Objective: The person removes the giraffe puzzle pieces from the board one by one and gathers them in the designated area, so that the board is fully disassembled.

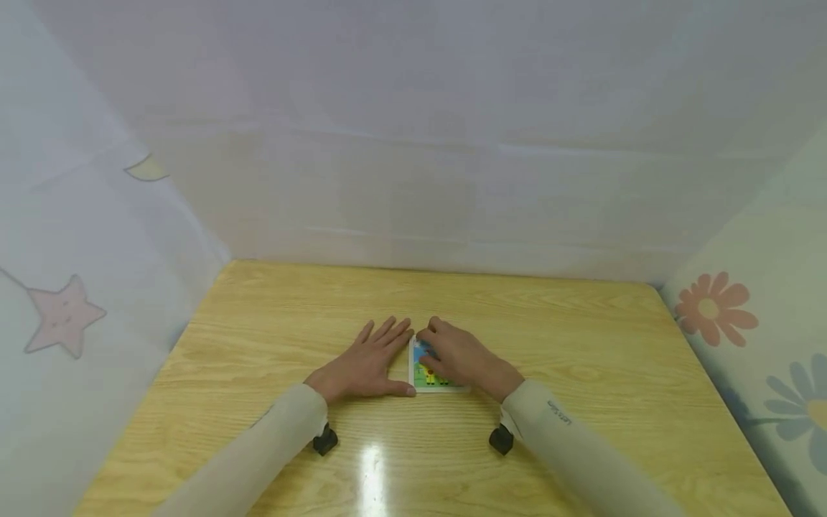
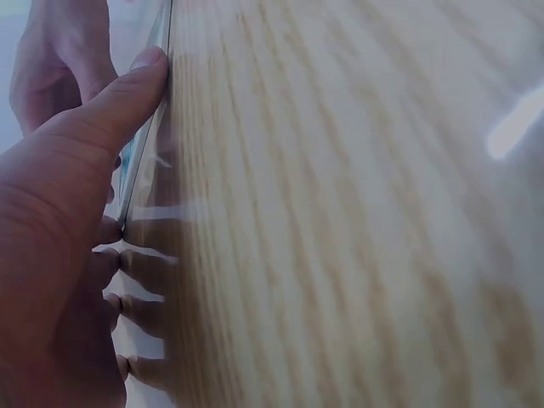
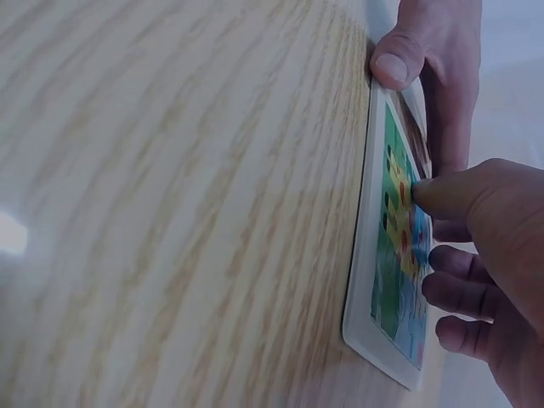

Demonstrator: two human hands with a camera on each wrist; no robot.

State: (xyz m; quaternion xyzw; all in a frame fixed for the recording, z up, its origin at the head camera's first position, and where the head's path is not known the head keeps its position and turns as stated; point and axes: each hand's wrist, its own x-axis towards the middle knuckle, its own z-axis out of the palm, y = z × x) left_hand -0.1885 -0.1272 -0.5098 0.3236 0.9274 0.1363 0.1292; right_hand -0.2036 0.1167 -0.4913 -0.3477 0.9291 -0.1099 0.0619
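Note:
A thin flat card-like board (image 1: 423, 379) lies on the table in the head view. It has a white border and a colourful picture of green ground, blue and yellow figures. My left hand (image 1: 367, 365) rests palm down at its left side, fingers spread, with the thumb at the near corner and fingertips at the far one. Over the picture is my right hand (image 1: 464, 356), its fingers loosely bent. In the right wrist view the right thumb (image 3: 442, 192) touches the picture, apart from the other fingers. The board's right part is hidden under this hand.
The light wood table (image 1: 549, 309) carries a bright glare spot near its front. Pale cloth walls (image 1: 413, 179) rise behind and at both sides, printed with a star (image 1: 64, 316) and flowers (image 1: 709, 309). Black wrist cameras (image 1: 501, 439) hang under the sleeves.

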